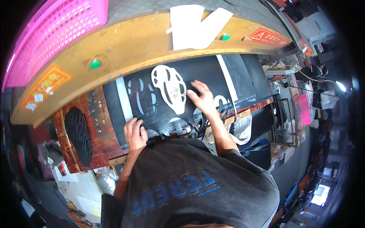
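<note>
A cream-white, shoe-upper-shaped plate (172,91) with several long slots lies flat on a black sheet (201,70). To its right is my right hand (201,98), fingers spread and the thumb close to the plate's edge. Whether the thumb touches it I cannot tell. My left hand (135,135) rests at the sheet's near left part, its fingers apart and holding nothing. Between my left hand and the plate, a slotted outline of similar shape (142,95) shows in the sheet. Curved cut-outs and loose black strips (194,131) lie along the near edge by my body.
A yellow machine beam (133,45) with green buttons (95,64) and warning labels spans the far side. White papers (188,26) hang on it. A pink perforated basket (64,30) stands far left. A black slotted stack (78,136) lies on the reddish-brown board (100,129) at left.
</note>
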The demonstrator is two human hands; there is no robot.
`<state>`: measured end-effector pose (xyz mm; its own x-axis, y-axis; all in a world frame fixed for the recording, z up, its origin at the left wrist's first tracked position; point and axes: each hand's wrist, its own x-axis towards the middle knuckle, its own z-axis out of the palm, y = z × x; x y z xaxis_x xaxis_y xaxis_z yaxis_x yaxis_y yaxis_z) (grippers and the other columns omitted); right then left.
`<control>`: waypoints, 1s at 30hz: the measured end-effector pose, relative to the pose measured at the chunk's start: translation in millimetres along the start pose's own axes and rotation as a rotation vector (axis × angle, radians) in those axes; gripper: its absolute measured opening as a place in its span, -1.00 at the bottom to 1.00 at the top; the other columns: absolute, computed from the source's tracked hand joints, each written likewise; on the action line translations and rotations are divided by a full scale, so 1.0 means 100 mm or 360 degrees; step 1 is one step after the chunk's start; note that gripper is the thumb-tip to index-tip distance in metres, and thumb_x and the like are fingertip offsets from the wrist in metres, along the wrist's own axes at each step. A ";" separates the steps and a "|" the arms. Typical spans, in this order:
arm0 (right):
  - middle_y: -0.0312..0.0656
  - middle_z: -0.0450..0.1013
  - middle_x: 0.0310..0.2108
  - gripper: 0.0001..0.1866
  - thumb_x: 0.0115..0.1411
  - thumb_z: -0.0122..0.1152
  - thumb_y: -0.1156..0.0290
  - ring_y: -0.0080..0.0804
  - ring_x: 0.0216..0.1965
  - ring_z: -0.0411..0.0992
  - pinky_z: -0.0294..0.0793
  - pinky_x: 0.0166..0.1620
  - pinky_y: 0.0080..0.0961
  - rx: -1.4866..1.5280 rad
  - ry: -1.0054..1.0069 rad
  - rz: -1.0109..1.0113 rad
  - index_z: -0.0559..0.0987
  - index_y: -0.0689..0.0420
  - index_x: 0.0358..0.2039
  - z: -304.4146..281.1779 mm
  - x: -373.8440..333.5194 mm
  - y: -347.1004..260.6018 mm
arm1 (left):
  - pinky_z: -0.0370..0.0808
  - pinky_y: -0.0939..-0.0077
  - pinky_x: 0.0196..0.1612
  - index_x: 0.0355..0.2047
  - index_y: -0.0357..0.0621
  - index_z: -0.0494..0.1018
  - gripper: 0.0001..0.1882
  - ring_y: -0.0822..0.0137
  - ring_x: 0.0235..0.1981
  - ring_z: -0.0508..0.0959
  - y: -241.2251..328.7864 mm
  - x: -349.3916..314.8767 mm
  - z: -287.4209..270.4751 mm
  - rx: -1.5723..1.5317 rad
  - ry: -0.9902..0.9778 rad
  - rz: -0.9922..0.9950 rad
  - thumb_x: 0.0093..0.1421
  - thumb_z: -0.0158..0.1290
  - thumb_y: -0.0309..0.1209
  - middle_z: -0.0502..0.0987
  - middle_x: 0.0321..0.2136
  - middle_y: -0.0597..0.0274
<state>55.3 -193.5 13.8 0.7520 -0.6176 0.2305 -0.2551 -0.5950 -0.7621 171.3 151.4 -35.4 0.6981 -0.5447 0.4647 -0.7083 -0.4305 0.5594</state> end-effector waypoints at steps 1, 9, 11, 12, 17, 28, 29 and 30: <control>0.09 0.59 0.16 -0.51 0.25 0.48 0.25 -0.05 0.23 0.55 0.51 0.29 -0.26 -0.0062 0.0096 0.0009 0.69 0.25 0.12 -0.12 0.05 0.10 | 0.42 -0.07 0.26 0.04 -0.18 0.60 -0.64 -0.17 0.13 0.50 -0.04 0.07 0.00 0.0011 0.0009 -0.0095 0.22 0.17 -0.46 0.53 0.09 -0.07; -0.27 0.59 -0.18 -0.40 0.45 0.29 0.44 -0.58 -0.23 0.50 0.53 -0.11 -0.59 0.0896 0.1054 0.0412 0.39 0.33 0.43 -0.69 1.10 0.36 | 0.44 -0.12 0.18 0.34 -0.32 0.36 -0.44 -0.31 0.04 0.54 -0.33 0.60 0.26 0.0160 -0.0080 -0.0456 0.41 0.05 -0.29 0.55 -0.01 -0.34; -0.22 0.59 -0.13 -0.38 0.44 0.26 0.44 -0.53 -0.20 0.49 0.54 -0.07 -0.55 0.0476 0.1342 -0.0051 0.35 0.33 0.44 -0.65 1.54 0.25 | 0.44 -0.14 0.18 0.34 -0.32 0.36 -0.43 -0.32 0.02 0.56 -0.48 0.81 0.36 0.0288 -0.0048 -0.0422 0.41 0.06 -0.28 0.58 -0.03 -0.36; -0.18 0.59 -0.08 -0.32 0.42 0.22 0.46 -0.50 -0.16 0.49 0.54 -0.01 -0.54 0.0083 0.0973 -0.0184 0.27 0.28 0.50 -0.64 1.69 0.20 | 0.44 -0.15 0.18 0.36 -0.33 0.35 -0.42 -0.31 0.02 0.57 -0.55 0.91 0.41 0.0363 -0.0099 -0.0493 0.41 0.06 -0.28 0.60 -0.04 -0.36; -0.26 0.48 -0.37 -0.39 0.45 0.14 0.42 -0.56 -0.36 0.40 0.51 -0.17 -0.55 0.0088 0.0722 0.0102 0.34 0.21 0.48 -0.27 1.60 0.18 | 0.45 -0.17 0.10 0.33 -0.30 0.36 -0.45 -0.31 -0.04 0.56 -0.86 1.43 0.51 0.0351 -0.0042 -0.0347 0.40 0.03 -0.30 0.59 -0.11 -0.33; -0.08 0.56 -0.17 -0.65 0.29 0.32 0.02 -0.01 -0.03 0.50 0.38 0.07 -0.03 -0.0688 -0.0219 -0.0296 0.71 0.07 -0.28 0.49 1.12 0.49 | 0.48 -0.12 0.03 0.18 -0.23 0.47 -0.56 -0.19 -0.13 0.57 -0.94 1.54 0.57 0.0497 0.0068 -0.0168 0.30 0.05 -0.42 0.61 -0.19 -0.15; -0.07 0.55 -0.18 -0.65 0.29 0.31 0.02 0.00 -0.04 0.50 0.39 0.06 -0.04 -0.0653 -0.0203 -0.0303 0.71 0.07 -0.28 0.48 1.13 0.49 | 0.48 -0.12 0.02 0.18 -0.23 0.48 -0.57 -0.19 -0.13 0.57 -0.93 1.54 0.57 0.0507 0.0065 -0.0176 0.30 0.06 -0.42 0.61 -0.19 -0.14; -0.05 0.55 -0.20 -0.65 0.30 0.31 0.03 0.02 -0.05 0.50 0.39 0.05 -0.04 -0.0667 -0.0209 -0.0306 0.70 0.08 -0.30 0.47 1.14 0.49 | 0.47 -0.12 0.01 0.18 -0.21 0.49 -0.57 -0.19 -0.13 0.57 -0.93 1.55 0.58 0.0518 0.0088 -0.0168 0.31 0.05 -0.42 0.61 -0.19 -0.15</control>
<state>156.9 -268.3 -25.9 0.8731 -0.4218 0.2446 -0.3067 -0.8650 -0.3971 339.0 65.5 -55.3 0.7674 -0.4489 0.4577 -0.6221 -0.6940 0.3624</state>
